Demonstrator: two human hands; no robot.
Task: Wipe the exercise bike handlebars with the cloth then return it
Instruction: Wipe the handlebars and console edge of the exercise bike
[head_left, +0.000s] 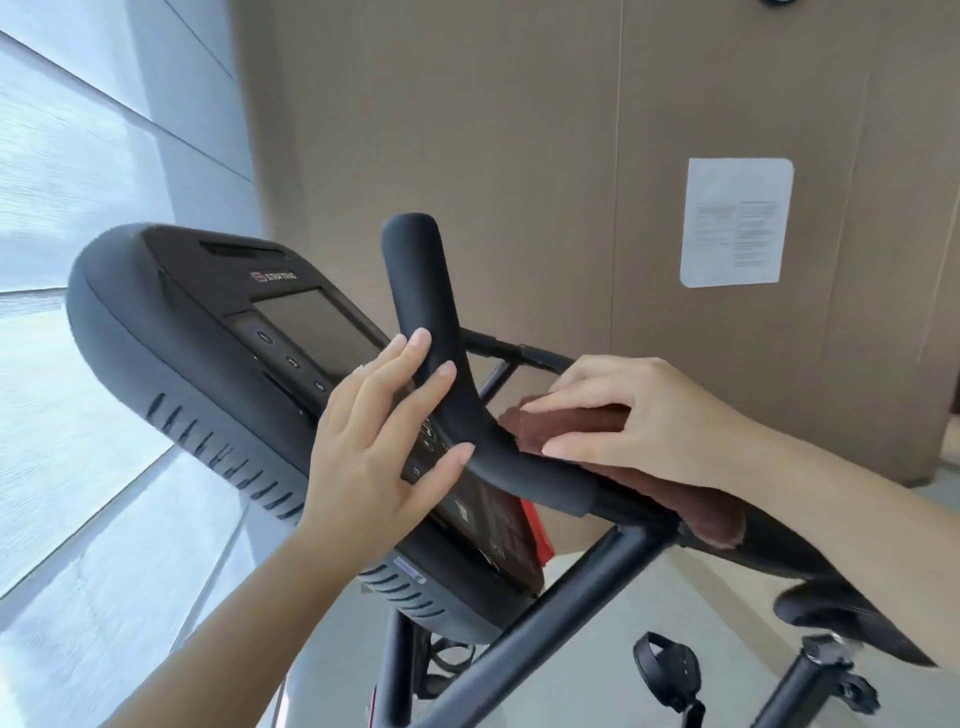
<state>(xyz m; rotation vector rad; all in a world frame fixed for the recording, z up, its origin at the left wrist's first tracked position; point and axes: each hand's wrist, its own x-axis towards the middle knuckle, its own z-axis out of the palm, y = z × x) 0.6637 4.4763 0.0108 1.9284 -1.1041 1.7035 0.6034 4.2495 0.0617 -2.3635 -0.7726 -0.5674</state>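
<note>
A black padded handlebar (423, 291) curves up from the middle of the exercise bike and bends right into the frame. My left hand (382, 436) lies on its left side with straight fingers, the fingertips touching the padding. My right hand (631, 415) grips a brown cloth (566, 421) and presses it on the lower bend of the bar. More of the cloth (711, 514) hangs under my right wrist over the bar's metal end.
The bike's black console (223, 332) with a dark screen sits left of the handlebar. A brown wall panel with a white paper notice (735, 223) stands behind. A pedal with a strap (667, 670) and the black saddle (841, 618) lie lower right. Windows fill the left.
</note>
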